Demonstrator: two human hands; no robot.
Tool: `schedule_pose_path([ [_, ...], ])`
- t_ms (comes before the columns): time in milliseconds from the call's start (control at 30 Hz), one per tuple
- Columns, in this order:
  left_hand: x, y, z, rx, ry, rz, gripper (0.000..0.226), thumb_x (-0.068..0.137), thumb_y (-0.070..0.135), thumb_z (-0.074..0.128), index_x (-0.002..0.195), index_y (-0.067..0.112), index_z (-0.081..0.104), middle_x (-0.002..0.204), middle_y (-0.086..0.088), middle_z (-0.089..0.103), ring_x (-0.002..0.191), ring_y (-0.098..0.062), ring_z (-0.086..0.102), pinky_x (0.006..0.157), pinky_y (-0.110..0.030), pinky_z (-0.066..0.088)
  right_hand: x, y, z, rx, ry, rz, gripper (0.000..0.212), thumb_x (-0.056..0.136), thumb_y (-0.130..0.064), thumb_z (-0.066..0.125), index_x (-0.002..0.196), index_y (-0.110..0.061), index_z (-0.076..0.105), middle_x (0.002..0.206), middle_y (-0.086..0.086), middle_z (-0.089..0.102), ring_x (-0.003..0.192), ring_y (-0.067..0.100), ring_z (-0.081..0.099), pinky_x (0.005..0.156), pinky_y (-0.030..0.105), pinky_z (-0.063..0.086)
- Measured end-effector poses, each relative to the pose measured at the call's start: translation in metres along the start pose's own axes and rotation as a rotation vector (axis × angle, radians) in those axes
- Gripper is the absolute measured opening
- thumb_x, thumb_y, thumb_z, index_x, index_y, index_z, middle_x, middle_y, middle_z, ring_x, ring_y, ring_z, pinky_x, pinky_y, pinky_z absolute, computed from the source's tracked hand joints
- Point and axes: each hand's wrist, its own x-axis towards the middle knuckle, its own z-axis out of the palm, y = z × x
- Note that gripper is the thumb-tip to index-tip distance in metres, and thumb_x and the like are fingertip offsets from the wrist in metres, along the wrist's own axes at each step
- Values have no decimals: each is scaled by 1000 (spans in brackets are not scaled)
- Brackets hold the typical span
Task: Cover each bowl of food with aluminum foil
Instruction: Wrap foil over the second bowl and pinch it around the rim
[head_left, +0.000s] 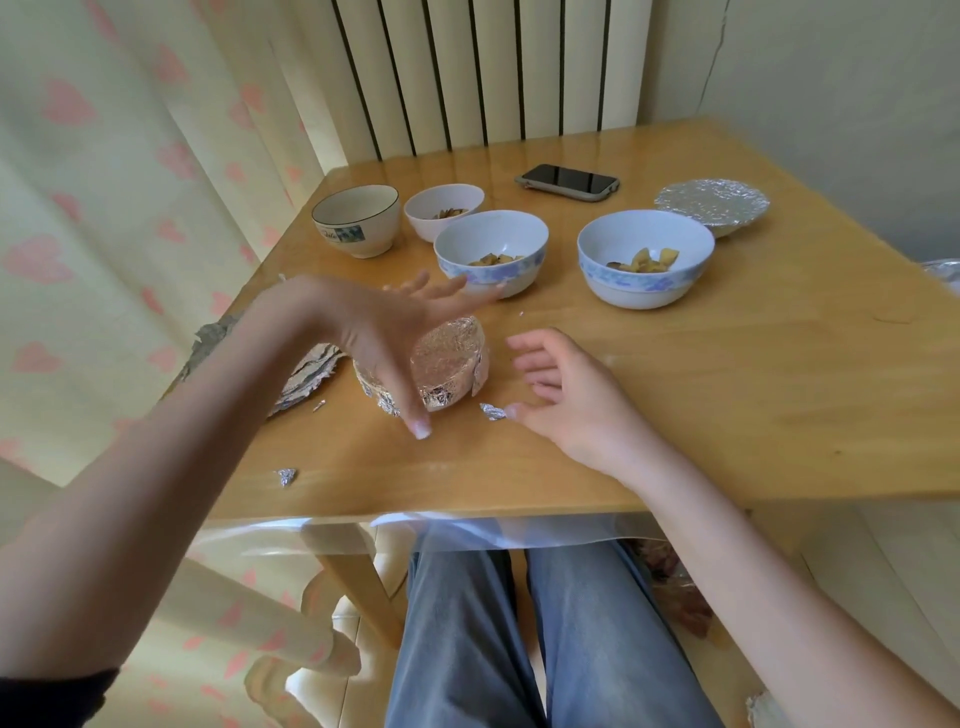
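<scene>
- Left hand (384, 332) is held spread above the foil-wrapped bowl (447, 364); fingers are straight and splayed, nothing is gripped. Contact with the foil cannot be told.
- Right hand (566, 400) is held just right of that bowl, fingers loosely curled and apart, nothing pinched. The thumb tip is seen beside a small foil scrap (492, 412); touching or not cannot be told.
- The wrapped bowl is sat on the table (727, 395) between the two hands, foil crimped down its sides.
- A stack of foil sheets (306, 379) is seen under the left forearm, at the table's left edge.
- Beyond the left fingertips, a blue-rimmed bowl with food (491, 249) is left uncovered.
- Beyond the right hand, a second blue-rimmed bowl with food (645, 257) is uncovered; behind it, another foil-covered bowl (711, 205) is set.
- Far beyond the left hand: a small white bowl with food (443, 210) and a dark-rimmed bowl (357, 218), both uncovered.
- A phone (567, 182) is laid at the far side.
- One more foil crumb (287, 475) is seen near the front edge, under the left arm.
</scene>
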Motion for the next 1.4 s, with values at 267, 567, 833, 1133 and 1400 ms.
schedule_pose_path([
  [267, 19, -1, 9, 60, 111, 46, 80, 64, 37, 83, 125, 49, 33, 129, 17, 30, 127, -20, 30, 96, -41, 40, 1, 1, 5, 28, 5, 1, 53, 77, 0, 73, 122, -21, 53, 117, 1, 56, 110, 13, 56, 99, 24, 45],
  [567, 17, 9, -2, 22, -38, -277, 136, 39, 86, 64, 151, 39, 1, 160, -1, 11, 145, -34, 23, 111, -52, 29, 14, -2, 5, -96, -37, -41, 43, 77, -6, 74, 109, -27, 55, 112, -6, 55, 107, 12, 55, 98, 28, 46],
  [833, 0, -11, -1, 37, 6, 42, 128, 56, 43, 91, 145, 57, -1, 159, 18, -12, 148, -19, -16, 118, -44, 6, 6, -5, 24, -224, 140, -244, 25, 74, -16, 78, 89, -19, 58, 82, -6, 58, 79, 8, 53, 71, 21, 46],
  [1133, 13, -16, 18, -38, 99, 134, 84, 73, 26, 82, 135, 49, 31, 151, 19, 15, 141, -13, 10, 113, -39, 21, 23, -10, 21, -300, 187, -217, 30, 72, -30, 81, 86, -22, 56, 74, -6, 58, 70, 13, 54, 72, 37, 51],
  [1400, 12, -20, 17, -63, 33, 119, 100, 57, 74, 71, 141, 58, 18, 155, 28, 0, 145, -5, -6, 119, -43, 7, 35, -13, 14, -316, 101, -190, 16, 75, -27, 79, 78, -21, 65, 66, -9, 61, 60, 3, 53, 68, 31, 51],
])
